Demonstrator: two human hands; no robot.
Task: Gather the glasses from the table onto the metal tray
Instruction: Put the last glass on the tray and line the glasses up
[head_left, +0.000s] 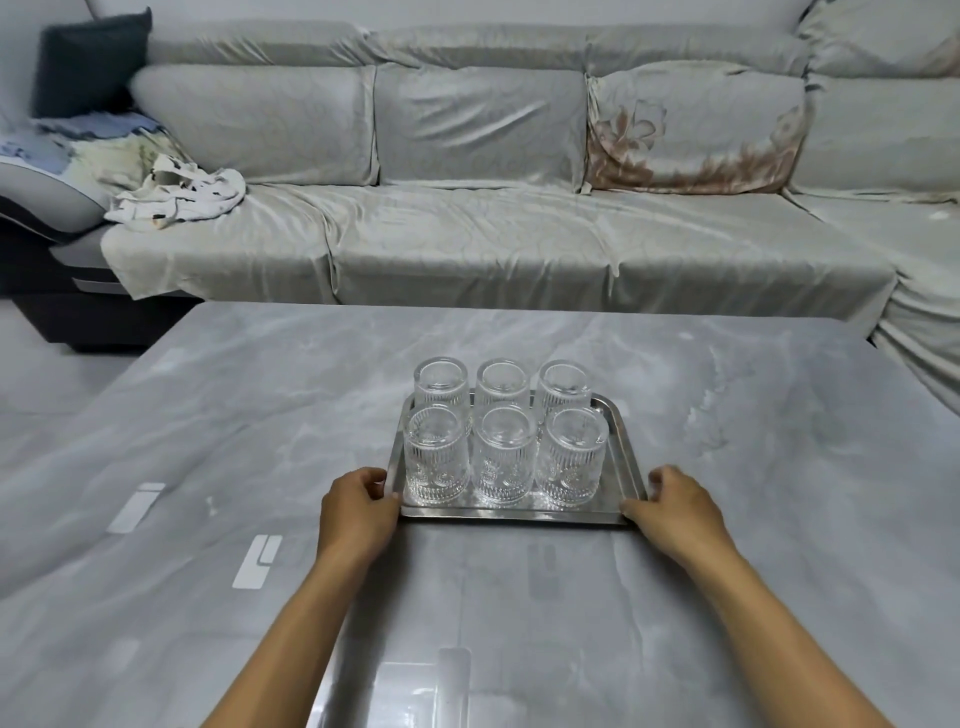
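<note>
A rectangular metal tray (626, 457) lies on the grey marble-look table (779, 467). Several clear ribbed glasses (506, 457) stand on it in two rows of three, all upside down and close together. My left hand (356, 512) grips the tray's near left corner, thumb on the rim. My right hand (672, 506) grips the near right corner the same way. The tray rests flat on the table.
A long grey covered sofa (483, 228) runs behind the table, with crumpled cloth (179, 195) at its left end and a dark cushion (91, 60) above. Floor shows left of the table. The table's far edge lies just behind the tray.
</note>
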